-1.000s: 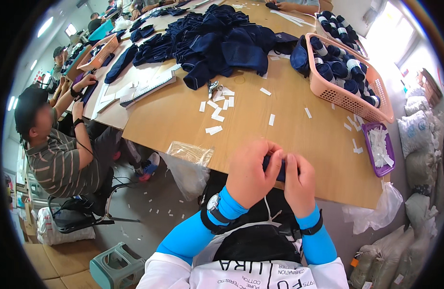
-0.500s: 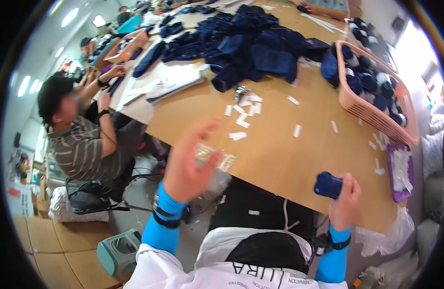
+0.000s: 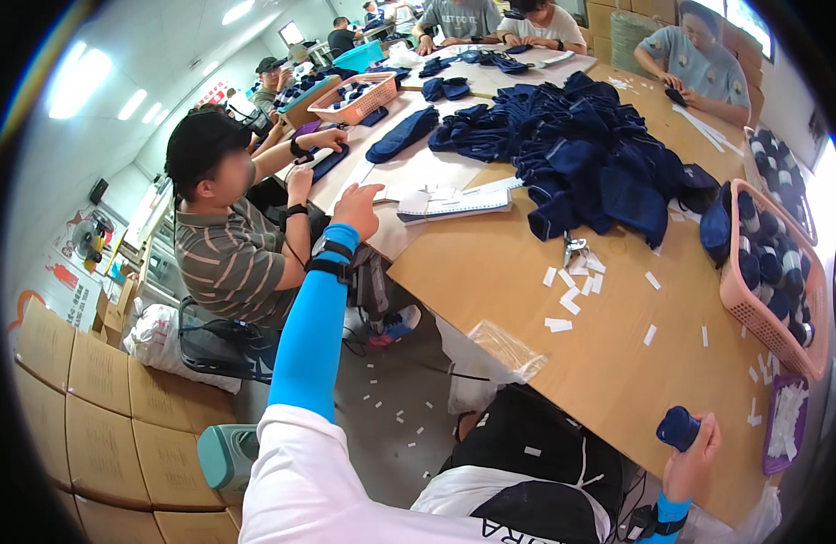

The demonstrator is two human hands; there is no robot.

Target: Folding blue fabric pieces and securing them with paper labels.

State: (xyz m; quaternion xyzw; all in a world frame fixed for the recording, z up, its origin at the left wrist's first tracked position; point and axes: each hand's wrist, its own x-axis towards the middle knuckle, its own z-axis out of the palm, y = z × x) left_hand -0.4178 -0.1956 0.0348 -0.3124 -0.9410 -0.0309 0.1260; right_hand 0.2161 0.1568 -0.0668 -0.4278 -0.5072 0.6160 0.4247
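Note:
My left hand (image 3: 358, 210) reaches far out to the left, over the table edge near a stack of white paper sheets (image 3: 459, 205). Its index finger stretches out, and nothing shows in it. In my right hand (image 3: 692, 461), at the near right of the table, is a small rolled bundle of navy cloth (image 3: 677, 428), held upright by its lower part. A large heap of navy cloth pieces (image 3: 586, 150) lies further back. Several white paper strips (image 3: 572, 288) and a small metal tool (image 3: 575, 247) lie in front of it.
A pink basket (image 3: 770, 325) of rolled navy bundles with white bands stands at the right, beside a purple tray (image 3: 781, 426) of white strips. At the left sits a co-worker (image 3: 232, 236) in a striped shirt. Cardboard boxes (image 3: 101, 408) and a teal stool (image 3: 220, 461) are on the floor.
My left hand has moved forward and left toward the paper stack. The view has turned left and up, while my right hand still holds the rolled bundle.

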